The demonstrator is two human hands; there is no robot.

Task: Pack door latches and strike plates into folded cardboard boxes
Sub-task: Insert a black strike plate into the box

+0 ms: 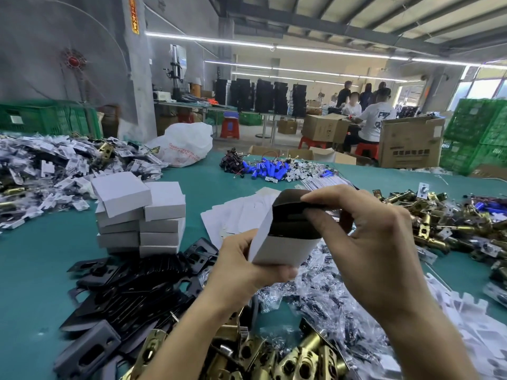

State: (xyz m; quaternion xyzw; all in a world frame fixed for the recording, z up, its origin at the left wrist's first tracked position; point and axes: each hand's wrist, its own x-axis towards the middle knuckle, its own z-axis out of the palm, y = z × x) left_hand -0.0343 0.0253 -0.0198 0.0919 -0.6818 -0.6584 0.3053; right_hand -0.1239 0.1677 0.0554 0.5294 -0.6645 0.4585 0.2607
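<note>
I see both hands raised above the teal table (33,270), sharing one cardboard box (285,242). The left hand (241,267) is closed around the box's lower end, thumb along the near white face, fingers wrapped beneath. The right hand (365,239) grips the upper end: thumb and fingers are pinched over the dark, open top, where the flaps stand partly folded. The box is tilted, its top leaning away from me and to the right. I cannot tell what lies inside it.

Below the left forearm, black strike plates (129,292) lie in a loose heap on the table. Brass door latches (274,355) are piled at the near edge, between the two forearms. A second heap of brass latches (444,223) lies right of the right hand. A stack of closed white boxes (140,215) stands left of the held box, well apart from both hands. Clear bagged small parts (315,292) lie under the hands.
</note>
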